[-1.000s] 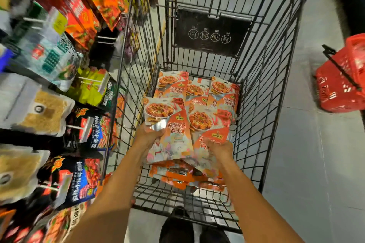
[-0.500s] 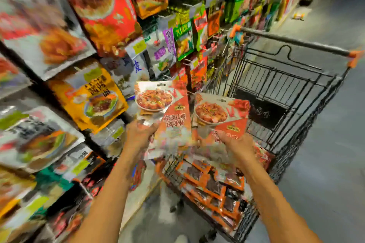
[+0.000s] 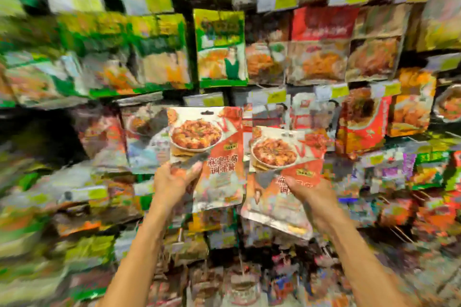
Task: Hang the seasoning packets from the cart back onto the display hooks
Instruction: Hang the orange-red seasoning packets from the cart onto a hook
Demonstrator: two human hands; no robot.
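I hold two orange-and-white seasoning packets, each printed with a plate of food, up in front of the display wall. My left hand (image 3: 175, 179) grips the left packet (image 3: 212, 147) by its lower left side, and that packet stands upright with its hang hole at the top. My right hand (image 3: 314, 199) grips the right packet (image 3: 279, 157) near its middle; this one sits slightly lower and tilts a little. The two packets nearly touch edge to edge. The cart is out of view.
The display wall fills the view, blurred by motion, with rows of hanging packets: green ones (image 3: 219, 47) above and red and orange ones (image 3: 361, 119) to the right. Yellow price tags (image 3: 275, 96) sit on hook ends just above the held packets.
Both hands have lifted the two packets out of the cart and swung them left to face the display wall. The cart has left the view.
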